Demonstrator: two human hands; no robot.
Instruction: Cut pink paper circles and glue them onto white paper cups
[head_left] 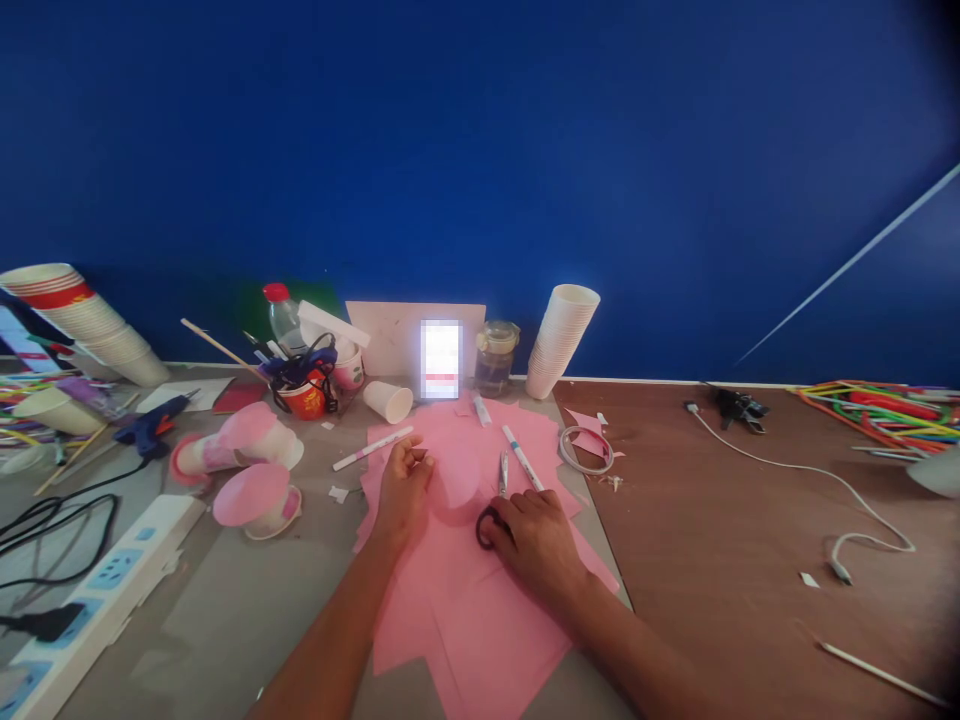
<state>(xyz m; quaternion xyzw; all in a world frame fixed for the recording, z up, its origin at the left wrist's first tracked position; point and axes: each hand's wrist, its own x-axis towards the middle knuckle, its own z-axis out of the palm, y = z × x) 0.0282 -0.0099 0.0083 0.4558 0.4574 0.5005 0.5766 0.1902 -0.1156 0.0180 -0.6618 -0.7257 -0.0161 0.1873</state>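
Fingers (512, 510) of right hand (536, 548), touching black scissors (487, 528), on pink paper (465, 620)

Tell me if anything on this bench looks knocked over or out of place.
A white paper cup lies on its side beside the pink paper, and the long stack of cups at the far left tilts steeply, unlike the more upright stack. Both look knocked over.

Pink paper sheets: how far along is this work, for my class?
Done: the pink paper shows jagged cut edges, and two pink-topped cups stand left. In hand: the right hand touches the black-handled scissors; the left hand curls above the paper. Remaining: the white paper cup stack looks unworked.
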